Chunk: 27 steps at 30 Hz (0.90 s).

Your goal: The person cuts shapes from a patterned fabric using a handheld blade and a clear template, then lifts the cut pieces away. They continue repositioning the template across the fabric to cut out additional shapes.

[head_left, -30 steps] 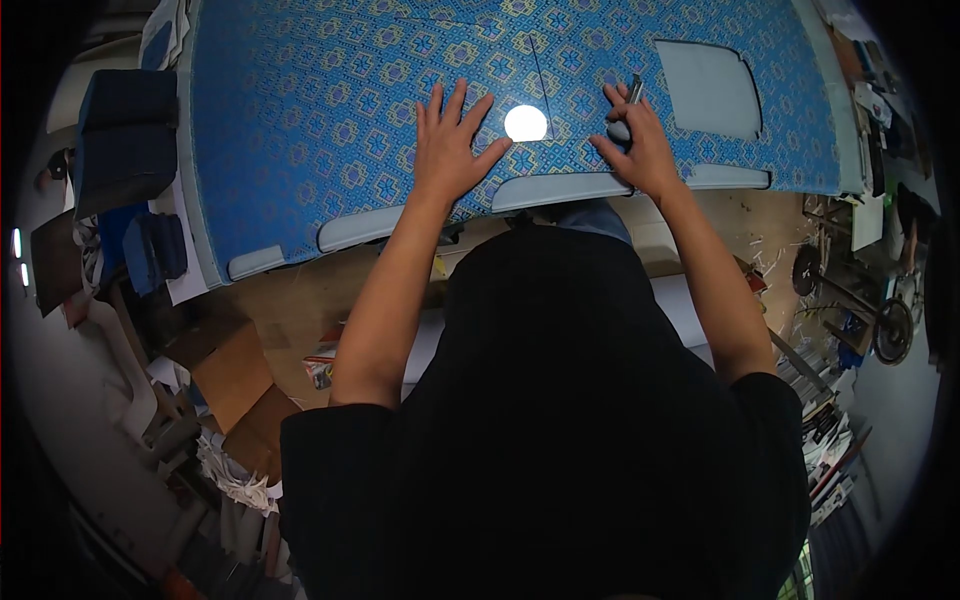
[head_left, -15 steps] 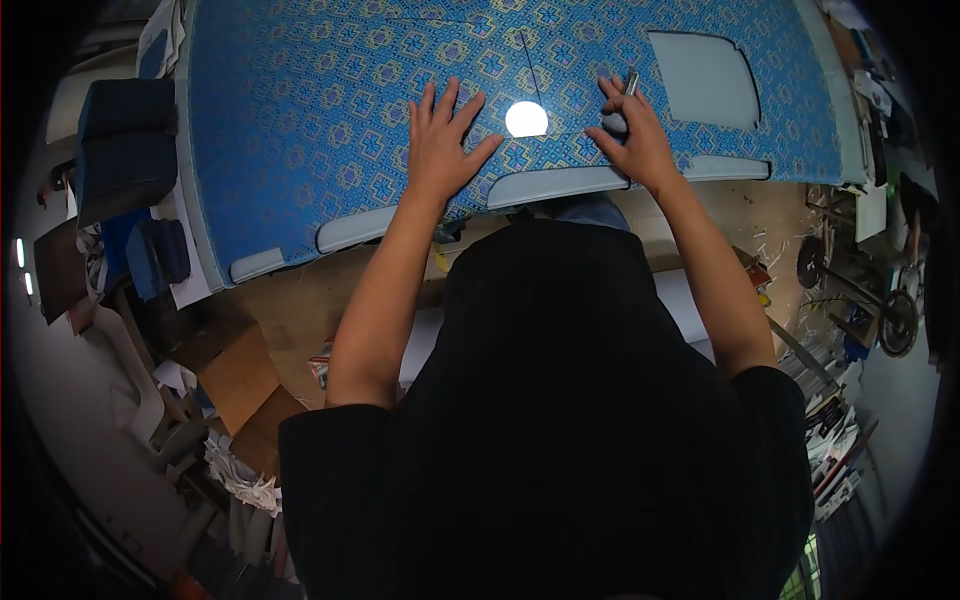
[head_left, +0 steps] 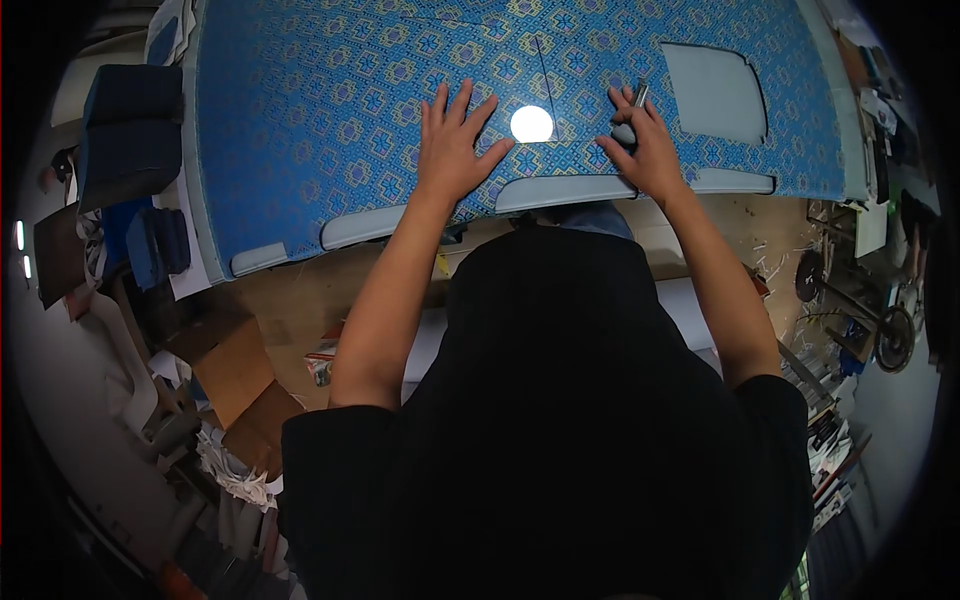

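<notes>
Blue cloth (head_left: 330,130) with a yellow diamond pattern covers the table in front of me. My left hand (head_left: 455,150) lies flat on it with spread fingers and holds nothing. To its right, my right hand (head_left: 645,150) rests on the cloth, with what looks like a utility knife (head_left: 640,94) held between its fingers. The knife's grey lower part shows by the thumb; its blade cannot be made out. Between the hands is a bright round glare (head_left: 532,125), cut off straight along its lower side, as if by a clear sheet's edge. A thin dark line (head_left: 545,75) runs up from it.
A grey rectangular panel (head_left: 718,92) shows at the right within the cloth. Pale grey strips (head_left: 560,190) show along the near edge. Dark blue blocks (head_left: 130,135) stand left of the table, above an open cardboard box (head_left: 235,370). Wheels on a bar (head_left: 855,305) are at right.
The whole view has shifted slightly, so the cloth and both hands appear a little further right and lower. The glare sits slightly left of the thin line now. Both hands keep their poses.
</notes>
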{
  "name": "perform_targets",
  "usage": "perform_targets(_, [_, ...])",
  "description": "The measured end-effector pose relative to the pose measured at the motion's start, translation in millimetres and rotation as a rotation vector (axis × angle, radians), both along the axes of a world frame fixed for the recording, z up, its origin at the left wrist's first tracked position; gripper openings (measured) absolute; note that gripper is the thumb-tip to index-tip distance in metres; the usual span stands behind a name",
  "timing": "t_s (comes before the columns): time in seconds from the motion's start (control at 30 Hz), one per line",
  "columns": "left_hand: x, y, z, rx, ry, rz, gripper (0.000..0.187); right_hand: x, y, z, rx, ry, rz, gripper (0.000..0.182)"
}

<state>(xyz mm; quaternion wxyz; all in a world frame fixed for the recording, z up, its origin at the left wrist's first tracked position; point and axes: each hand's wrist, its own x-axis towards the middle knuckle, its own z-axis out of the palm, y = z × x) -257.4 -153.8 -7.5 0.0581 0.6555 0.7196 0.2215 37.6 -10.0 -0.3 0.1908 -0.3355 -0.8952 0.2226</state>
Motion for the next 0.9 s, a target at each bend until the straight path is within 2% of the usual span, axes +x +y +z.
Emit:
perform_targets(0.67, [0,0,1,-0.011,0.005,-0.007,0.064,0,-3,8,-0.037,0.051,-0.039,0.038])
perform_targets(0.73, [1,1,3,-0.017,0.006,-0.004,0.063,1,-7,8,-0.192,0.414,-0.192,0.042])
perform_targets(0.77, [1,1,4,-0.024,-0.014,-0.006,0.063,7,-6,3,-0.192,0.417,-0.187,0.042])
perform_targets(0.83, [0,1,8,-0.033,-0.028,-0.001,0.063,27,1,-5,-0.348,0.334,-0.356,0.045])
perform_targets(0.9, [3,4,13,-0.032,-0.049,0.036,0.054,43,6,5,-0.385,0.307,-0.39,0.042])
